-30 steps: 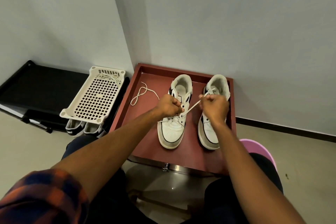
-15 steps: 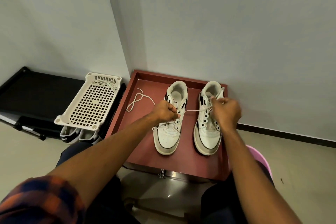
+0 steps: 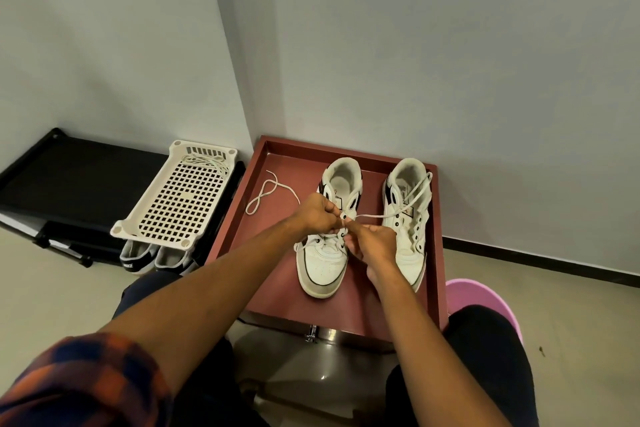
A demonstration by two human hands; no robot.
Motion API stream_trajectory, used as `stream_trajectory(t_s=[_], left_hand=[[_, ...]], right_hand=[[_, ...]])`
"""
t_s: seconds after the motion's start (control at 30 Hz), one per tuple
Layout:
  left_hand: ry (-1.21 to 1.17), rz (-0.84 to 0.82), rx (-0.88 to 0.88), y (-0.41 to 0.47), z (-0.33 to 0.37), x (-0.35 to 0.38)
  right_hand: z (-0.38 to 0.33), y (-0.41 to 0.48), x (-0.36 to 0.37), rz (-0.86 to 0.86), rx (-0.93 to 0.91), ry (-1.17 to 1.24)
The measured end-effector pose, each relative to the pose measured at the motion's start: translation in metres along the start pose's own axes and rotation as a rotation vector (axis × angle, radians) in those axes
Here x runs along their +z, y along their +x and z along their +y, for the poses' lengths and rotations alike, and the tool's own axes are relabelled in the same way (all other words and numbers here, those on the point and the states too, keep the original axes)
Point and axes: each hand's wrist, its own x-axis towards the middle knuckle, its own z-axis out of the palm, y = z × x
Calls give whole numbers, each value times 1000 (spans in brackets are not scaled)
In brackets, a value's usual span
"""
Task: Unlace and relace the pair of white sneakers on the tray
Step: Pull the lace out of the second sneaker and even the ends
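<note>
**Q:** What do the shoes look like, and where are they?

**A:** Two white low-tops with dark trim, the left sneaker and the right sneaker, stand side by side on one dark red tray.

**Q:** And the hands?

**A:** Both are at the left sneaker (only partly laced). The left hand is curled and pinches the one white shoelace at an upper eyelet. The right hand pinches it just below.

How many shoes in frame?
4. Left sneaker and right sneaker on the tray; black-trimmed shoe and second shoe under the white rack. More may hide there.
</note>
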Motion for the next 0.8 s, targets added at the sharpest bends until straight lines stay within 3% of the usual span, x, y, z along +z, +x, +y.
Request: stream_trajectory(t_s=[0.13,0.33,0.5,0.6,0.7,0.8], left_hand=[[-28,9,-12,1,0,1],[22,20,-18,1,-1,-1],[32,15,-18,1,2,1],[35,30,-24,1,4,5],[29,34,-23,2,3,4],[51,40,-15,1,2,5]], right_hand=[[7,2,-4,-19,4,40],[-43,15,-40,209,-218,18],[-101,32,-58,273,-382,-245],[-108,32,-49,117,-256,-113],[-117,36,-45,-264,147,253],[-128,38,-47,-514,298,469]])
